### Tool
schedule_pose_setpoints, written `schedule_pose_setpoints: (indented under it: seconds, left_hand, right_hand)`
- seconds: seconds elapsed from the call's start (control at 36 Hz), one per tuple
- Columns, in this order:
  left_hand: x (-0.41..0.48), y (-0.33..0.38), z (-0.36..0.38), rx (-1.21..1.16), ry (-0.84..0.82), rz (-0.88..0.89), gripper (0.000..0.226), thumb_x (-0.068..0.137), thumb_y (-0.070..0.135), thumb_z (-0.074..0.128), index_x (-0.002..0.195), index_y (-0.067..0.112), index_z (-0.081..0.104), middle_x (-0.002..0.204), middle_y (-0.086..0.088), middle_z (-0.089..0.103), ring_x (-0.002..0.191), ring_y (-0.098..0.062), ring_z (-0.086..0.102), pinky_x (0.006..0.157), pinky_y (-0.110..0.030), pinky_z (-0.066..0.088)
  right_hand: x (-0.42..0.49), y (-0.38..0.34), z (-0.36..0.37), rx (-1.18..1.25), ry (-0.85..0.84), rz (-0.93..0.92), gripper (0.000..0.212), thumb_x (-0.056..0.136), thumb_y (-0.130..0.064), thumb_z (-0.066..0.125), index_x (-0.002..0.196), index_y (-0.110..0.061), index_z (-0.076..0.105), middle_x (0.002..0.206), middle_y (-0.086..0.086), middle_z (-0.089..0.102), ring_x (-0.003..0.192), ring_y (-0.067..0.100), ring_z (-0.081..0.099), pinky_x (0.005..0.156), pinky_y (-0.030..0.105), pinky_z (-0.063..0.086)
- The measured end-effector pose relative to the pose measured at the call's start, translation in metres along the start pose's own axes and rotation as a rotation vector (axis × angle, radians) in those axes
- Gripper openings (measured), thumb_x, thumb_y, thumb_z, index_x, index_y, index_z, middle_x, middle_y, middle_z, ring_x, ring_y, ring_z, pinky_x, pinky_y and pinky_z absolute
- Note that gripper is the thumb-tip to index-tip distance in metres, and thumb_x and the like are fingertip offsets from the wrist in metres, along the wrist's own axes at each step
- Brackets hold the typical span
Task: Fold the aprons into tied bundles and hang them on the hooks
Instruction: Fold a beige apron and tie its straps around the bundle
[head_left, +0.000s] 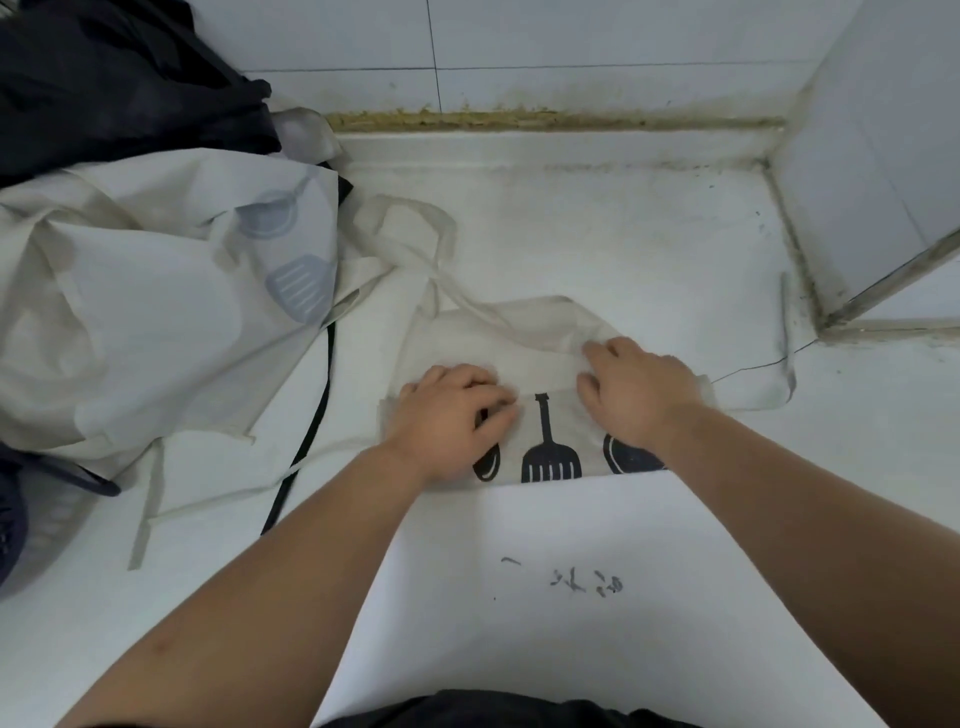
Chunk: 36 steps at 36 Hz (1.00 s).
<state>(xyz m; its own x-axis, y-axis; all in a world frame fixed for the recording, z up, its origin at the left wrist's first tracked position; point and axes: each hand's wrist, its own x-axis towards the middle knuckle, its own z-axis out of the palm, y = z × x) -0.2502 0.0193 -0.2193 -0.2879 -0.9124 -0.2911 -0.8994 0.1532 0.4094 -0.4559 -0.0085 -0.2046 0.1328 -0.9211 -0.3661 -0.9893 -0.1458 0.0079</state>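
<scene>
**Both hands on folded apron, centre of counter**

Folded apron (550, 364): cream cloth with a black utensil print, lying flat on the white counter (649, 239), roughly centre and nearer the right-hand wall corner than the pile. The printed band faces up along its near edge, with a spatula figure showing between the two hands.

Left hand (452, 415): rests on the left part of the folded apron, fingers curled down and closed over the cloth at the print.

Right hand (639, 389): on the right part, fingers and thumb bent inward, bunching the upper layer between them.

A cream tie (779, 397) trails from the folded apron's right side across the counter. A cream strap loop (415, 228) lies beyond its far-left corner.

Left of the hands: heaped cream apron (156, 312) with grey-blue utensil print. A dark cloth (104, 78) sits at far left, partly over the heap. A black strap (311, 426) runs out near the heap's right edge.

Grey scribble marks (587, 579) on the near counter surface.
</scene>
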Motion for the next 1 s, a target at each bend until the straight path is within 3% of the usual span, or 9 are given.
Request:
schedule_pose_setpoints:
  seconds: [0.22,0.42,0.56,0.69,0.75,0.81,0.86,0.94,1.0]
  left_hand:
    - [0.006,0.003,0.001,-0.128,0.046,-0.033,0.033,0.078,0.042,0.071,0.109,0.032,0.063,0.113,0.015,0.043,0.124,-0.014,0.035,0.101,-0.024,0.02]
    - [0.019,-0.006,-0.017,-0.013,-0.065,-0.207,0.1,0.066,0.072,0.067,0.148,0.034,0.027,0.158,0.003,0.01,0.145,-0.018,0.008,0.119,-0.038,0.012]
    - [0.036,-0.009,-0.033,-0.038,0.033,-0.268,0.061,0.084,0.066,0.05,0.135,0.033,0.049,0.148,0.006,0.033,0.137,-0.02,0.025,0.111,-0.038,0.021]
    - [0.05,-0.015,-0.037,-0.059,0.044,-0.306,0.055,0.087,0.042,0.059,0.138,0.03,0.045,0.139,0.002,0.036,0.13,-0.023,0.031,0.107,-0.038,0.033]
    - [0.053,-0.014,-0.041,-0.032,0.007,-0.289,0.061,0.08,0.039,0.066,0.137,0.032,0.045,0.137,0.005,0.037,0.128,-0.02,0.034,0.105,-0.038,0.035]
    - [0.058,-0.011,-0.043,-0.014,0.002,-0.276,0.06,0.078,0.037,0.068,0.134,0.033,0.047,0.135,0.005,0.039,0.125,-0.019,0.037,0.104,-0.037,0.035]
    - [0.061,-0.008,-0.043,-0.019,0.016,-0.279,0.06,0.076,0.037,0.069,0.133,0.031,0.047,0.135,0.005,0.038,0.125,-0.019,0.036,0.104,-0.036,0.034]
    - [0.063,-0.005,-0.039,0.021,0.025,-0.293,0.072,0.076,0.044,0.068,0.14,0.029,0.038,0.145,0.004,0.03,0.132,-0.02,0.029,0.108,-0.037,0.029]
    - [0.064,-0.006,-0.038,0.056,0.009,-0.315,0.079,0.076,0.05,0.066,0.144,0.032,0.03,0.153,0.002,0.019,0.139,-0.022,0.019,0.111,-0.04,0.022]
  right_hand:
    - [0.019,-0.007,-0.014,0.059,-0.024,-0.122,0.059,0.091,-0.046,0.051,0.141,-0.023,0.03,0.136,0.006,0.04,0.119,0.029,0.047,0.087,0.037,0.043]
    - [0.036,-0.007,-0.011,0.031,0.038,-0.09,0.039,0.1,-0.042,0.032,0.126,-0.015,0.044,0.115,0.008,0.057,0.097,0.029,0.058,0.065,0.03,0.036]
    - [0.055,-0.005,-0.016,-0.005,0.048,-0.094,0.021,0.099,-0.018,0.032,0.109,-0.01,0.049,0.091,0.008,0.059,0.075,0.027,0.048,0.06,0.029,0.031]
    - [0.075,0.003,-0.032,0.885,0.214,0.338,0.03,0.101,-0.021,0.031,0.124,-0.007,0.043,0.111,0.013,0.057,0.094,0.031,0.055,0.077,0.033,0.042]
    - [0.08,0.005,-0.035,1.188,0.285,0.42,0.048,0.1,-0.024,0.035,0.145,-0.015,0.02,0.13,0.012,0.049,0.103,0.033,0.057,0.088,0.035,0.048]
    - [0.079,0.006,-0.033,1.111,0.299,0.31,0.068,0.099,-0.022,0.041,0.151,-0.016,-0.002,0.153,0.013,0.025,0.129,0.03,0.043,0.107,0.029,0.032]
    - [0.074,0.005,-0.028,0.929,0.301,0.17,0.07,0.098,-0.017,0.044,0.152,-0.014,0.0,0.159,0.008,0.008,0.136,0.023,0.029,0.104,0.019,0.02]
    - [0.076,0.007,-0.015,0.587,0.295,-0.06,0.052,0.095,-0.021,0.045,0.146,-0.015,0.032,0.148,0.011,0.037,0.128,0.029,0.042,0.108,0.037,0.032]
    - [0.079,0.012,-0.008,0.376,0.168,-0.101,0.046,0.096,-0.032,0.041,0.141,-0.02,0.041,0.145,0.009,0.042,0.13,0.029,0.039,0.112,0.041,0.024]
